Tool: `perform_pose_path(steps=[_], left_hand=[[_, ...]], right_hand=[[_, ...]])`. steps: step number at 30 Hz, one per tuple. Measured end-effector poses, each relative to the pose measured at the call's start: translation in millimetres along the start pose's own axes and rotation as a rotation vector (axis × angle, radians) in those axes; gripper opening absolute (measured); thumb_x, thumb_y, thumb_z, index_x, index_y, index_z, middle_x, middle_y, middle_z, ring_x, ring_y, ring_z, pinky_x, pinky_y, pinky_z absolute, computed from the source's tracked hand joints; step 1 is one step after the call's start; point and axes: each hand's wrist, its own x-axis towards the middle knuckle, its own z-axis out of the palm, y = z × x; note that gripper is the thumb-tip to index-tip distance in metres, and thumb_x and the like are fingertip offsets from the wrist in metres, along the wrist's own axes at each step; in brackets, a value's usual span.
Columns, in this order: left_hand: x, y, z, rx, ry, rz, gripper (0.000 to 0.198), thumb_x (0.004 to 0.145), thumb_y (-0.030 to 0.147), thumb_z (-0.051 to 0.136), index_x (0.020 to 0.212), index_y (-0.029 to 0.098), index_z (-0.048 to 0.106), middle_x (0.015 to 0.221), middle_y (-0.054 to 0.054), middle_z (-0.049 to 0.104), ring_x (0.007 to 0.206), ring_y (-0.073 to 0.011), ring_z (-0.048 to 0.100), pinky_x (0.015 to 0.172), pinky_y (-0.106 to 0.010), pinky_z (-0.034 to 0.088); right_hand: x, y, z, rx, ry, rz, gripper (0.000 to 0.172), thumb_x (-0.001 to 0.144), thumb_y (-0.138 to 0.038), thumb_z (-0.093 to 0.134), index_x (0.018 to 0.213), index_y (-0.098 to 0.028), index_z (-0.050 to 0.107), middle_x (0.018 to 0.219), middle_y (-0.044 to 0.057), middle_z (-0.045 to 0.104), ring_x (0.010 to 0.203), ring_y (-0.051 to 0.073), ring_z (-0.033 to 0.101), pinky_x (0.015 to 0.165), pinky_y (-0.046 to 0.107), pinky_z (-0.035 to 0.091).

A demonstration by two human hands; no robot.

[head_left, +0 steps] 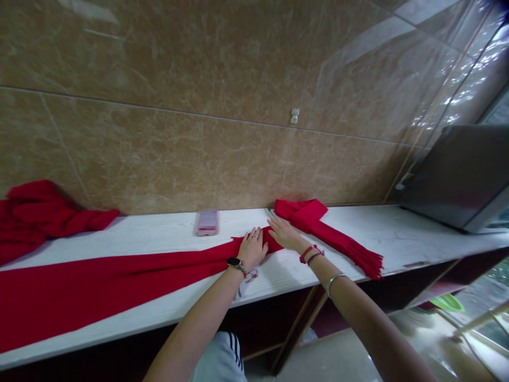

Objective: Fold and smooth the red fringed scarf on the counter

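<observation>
A long red cloth (119, 281) stretches along the white counter (338, 297) from the left edge to the middle, narrowing toward my hands. My left hand (253, 248) lies flat on its narrow end, fingers apart. Just to the right, my right hand (284, 233) rests with its fingers stretched out over the same end. A folded red scarf (330, 236) with a fringed end lies to the right of my right hand, its far part near the wall.
A bunched red cloth (43, 217) lies at the far left. A phone (207, 222) is near the wall behind the long cloth. On the right stands a large grey box-like object (457, 175). Open shelves (258, 323) are below the counter.
</observation>
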Motion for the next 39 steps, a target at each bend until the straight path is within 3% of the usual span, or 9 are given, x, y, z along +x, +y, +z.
perform_pose_path(steps=[3, 7, 14, 19, 25, 31, 33, 36, 39], left_hand=[[0.2, -1.7, 2.2, -0.006, -0.044, 0.003, 0.049, 0.090, 0.032, 0.029, 0.130, 0.006, 0.038, 0.136, -0.014, 0.039, 0.127, -0.0228, 0.031, 0.102, -0.039, 0.029], [0.9, -1.7, 3.9, -0.009, -0.067, 0.006, 0.049, 0.090, 0.032, 0.029, 0.130, 0.006, 0.037, 0.136, -0.014, 0.039, 0.128, -0.0231, 0.030, 0.102, -0.040, 0.028], [-1.1, 0.1, 0.5, -0.008, -0.025, 0.005, 0.050, 0.090, 0.033, 0.029, 0.130, 0.006, 0.036, 0.137, -0.014, 0.037, 0.129, -0.0220, 0.027, 0.104, -0.038, 0.024], [-2.9, -0.8, -0.8, 0.002, 0.038, 0.010, 0.052, 0.090, 0.035, 0.030, 0.134, 0.007, 0.030, 0.140, -0.013, 0.032, 0.130, -0.0217, 0.024, 0.105, -0.039, 0.021], [-2.4, -5.0, 5.4, -0.003, -0.045, -0.006, 0.052, 0.090, 0.039, 0.030, 0.131, 0.008, 0.036, 0.137, -0.014, 0.036, 0.128, -0.0233, 0.029, 0.102, -0.040, 0.027], [-3.1, -5.3, 5.5, -0.017, -0.038, -0.007, 0.052, 0.090, 0.041, 0.029, 0.132, 0.011, 0.036, 0.138, -0.012, 0.037, 0.128, -0.0233, 0.028, 0.103, -0.041, 0.024], [-4.8, -6.4, 1.5, -0.021, -0.013, -0.008, 0.053, 0.090, 0.043, 0.028, 0.132, 0.013, 0.035, 0.138, -0.012, 0.036, 0.129, -0.0234, 0.028, 0.103, -0.042, 0.024], [-9.8, -9.4, -9.1, -0.019, 0.029, -0.016, 0.053, 0.091, 0.046, 0.026, 0.132, 0.015, 0.035, 0.138, -0.012, 0.036, 0.128, -0.0238, 0.029, 0.102, -0.043, 0.026], [-19.3, -12.3, -22.2, 0.000, 0.075, 0.000, 0.049, 0.092, 0.042, 0.027, 0.131, 0.015, 0.036, 0.138, -0.010, 0.036, 0.127, -0.0228, 0.029, 0.102, -0.042, 0.026]], right_hand=[[-10.9, -4.4, 16.8, 0.001, -0.010, -0.074, 0.036, 0.090, -0.020, 0.033, 0.119, -0.010, 0.052, 0.128, 0.018, 0.048, 0.120, 0.028, 0.041, 0.091, 0.046, 0.040], [-19.6, -7.3, 24.4, -0.002, 0.004, -0.083, 0.035, 0.091, -0.018, 0.033, 0.118, -0.009, 0.053, 0.129, 0.019, 0.047, 0.122, 0.028, 0.039, 0.092, 0.047, 0.040], [-12.2, -7.2, 3.9, 0.024, -0.077, -0.062, 0.036, 0.091, -0.021, 0.032, 0.117, -0.010, 0.054, 0.128, 0.019, 0.047, 0.123, 0.028, 0.037, 0.094, 0.047, 0.037], [-0.2, -1.6, -10.8, 0.049, -0.009, 0.098, 0.047, 0.092, -0.031, 0.028, 0.130, -0.005, 0.038, 0.135, 0.020, 0.038, 0.126, 0.027, 0.032, 0.097, 0.045, 0.033], [-15.2, 5.5, 14.3, 0.030, -0.100, 0.091, 0.041, 0.091, -0.028, 0.032, 0.124, -0.009, 0.047, 0.128, 0.021, 0.046, 0.120, 0.027, 0.042, 0.091, 0.045, 0.041], [-21.3, 4.0, 20.6, 0.059, -0.110, 0.100, 0.039, 0.091, -0.025, 0.034, 0.124, -0.010, 0.048, 0.132, 0.019, 0.043, 0.125, 0.027, 0.035, 0.095, 0.045, 0.038], [-20.6, 1.9, 12.9, 0.157, -0.054, 0.210, 0.044, 0.092, -0.030, 0.029, 0.131, -0.012, 0.039, 0.136, 0.018, 0.039, 0.127, 0.027, 0.032, 0.095, 0.048, 0.036], [-23.7, -2.6, -0.6, 0.312, 0.133, 0.374, 0.049, 0.093, -0.033, 0.018, 0.137, -0.013, 0.028, 0.139, 0.016, 0.033, 0.130, 0.024, 0.024, 0.099, 0.050, 0.031], [-30.8, -12.8, -11.2, 0.407, 0.285, 0.434, 0.049, 0.092, -0.032, 0.018, 0.135, -0.012, 0.032, 0.137, 0.016, 0.037, 0.130, 0.023, 0.024, 0.100, 0.047, 0.030]])
